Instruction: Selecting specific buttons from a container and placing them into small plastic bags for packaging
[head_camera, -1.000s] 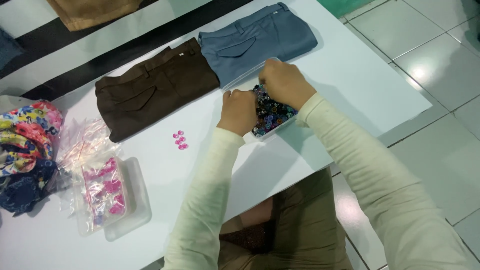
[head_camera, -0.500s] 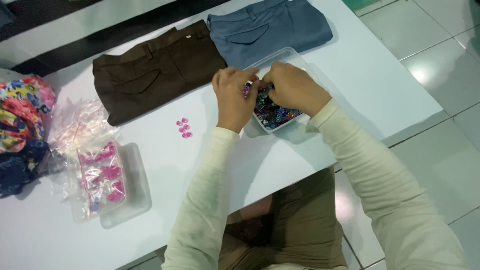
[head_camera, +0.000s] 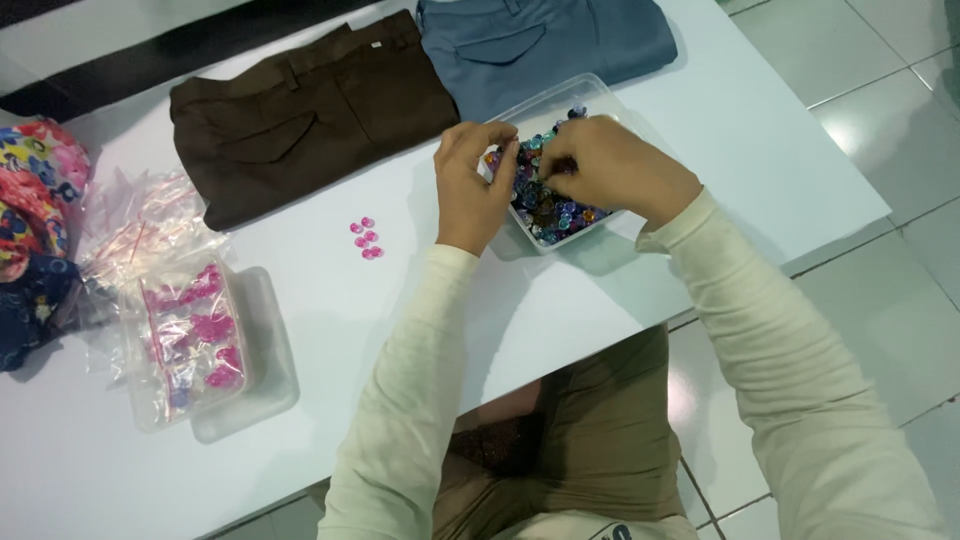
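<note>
On the white table (head_camera: 700, 150) in front of me sits a clear plastic tray (head_camera: 601, 96) heaped with small shiny beads (head_camera: 545, 205) in blue, purple and amber, and both my hands are working over it. My left hand (head_camera: 472, 185) curls at the tray's near-left edge, fingertips pinched together, though whether a bead sits between them I cannot tell. My right hand (head_camera: 608, 165) hovers low over the pile, fingers bent down into the beads, closed as if picking; what it grips is hidden under the knuckles. To my left, apart from the tray, a little cluster of pink beads (head_camera: 366, 238) lies on the bare table. Best, I judge, to keep the left hand steadying the rim, so the light tray doesn't skid, and to lift one bead at a time with fingertips rather than scooping, because these would roll away fast. Beyond the tray lie folded brown trousers (head_camera: 310, 115) and folded blue-grey trousers (head_camera: 545, 40), touching side by side. Far left sits a second clear container (head_camera: 270, 340) with small bags of pink pieces (head_camera: 195, 330), near colourful floral cloth (head_camera: 35, 200).
</note>
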